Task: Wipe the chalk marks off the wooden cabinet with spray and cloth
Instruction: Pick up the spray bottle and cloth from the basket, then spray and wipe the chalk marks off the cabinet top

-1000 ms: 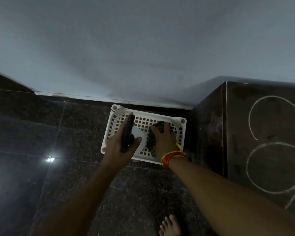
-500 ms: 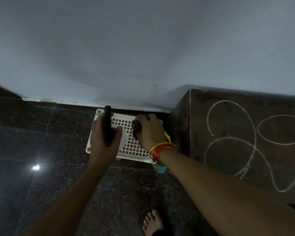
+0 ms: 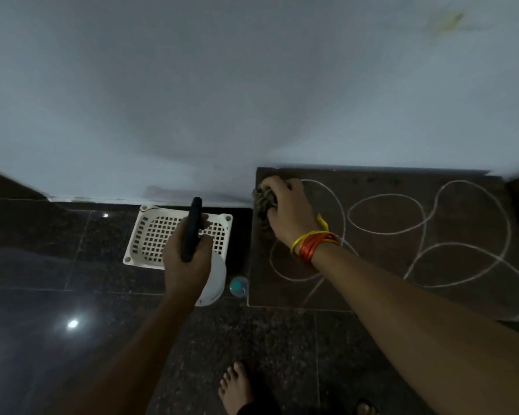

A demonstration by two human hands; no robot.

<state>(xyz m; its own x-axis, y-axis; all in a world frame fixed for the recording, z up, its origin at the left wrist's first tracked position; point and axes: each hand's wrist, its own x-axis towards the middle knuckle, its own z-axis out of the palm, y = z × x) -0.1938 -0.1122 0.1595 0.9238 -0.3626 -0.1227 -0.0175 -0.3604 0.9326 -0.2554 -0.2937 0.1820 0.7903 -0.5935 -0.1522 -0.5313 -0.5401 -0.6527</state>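
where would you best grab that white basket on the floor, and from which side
Take the basket by its near rim, coming from above on the person's side. It lies flat on the floor with the open top up, and the far rim sits close to the wall. The left hand, holding the spray bottle, hangs over its right part, so the left half is probably easier.

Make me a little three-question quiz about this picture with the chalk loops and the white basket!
1. True or false: the right hand grips the cloth over the cabinet top.
2. What does the left hand hold? A) a broom B) the spray bottle C) a cup
3. Fill in: the white basket sits on the ____.

Key: 1 true; 2 B; 3 floor. The chalk marks look not yet wiped.
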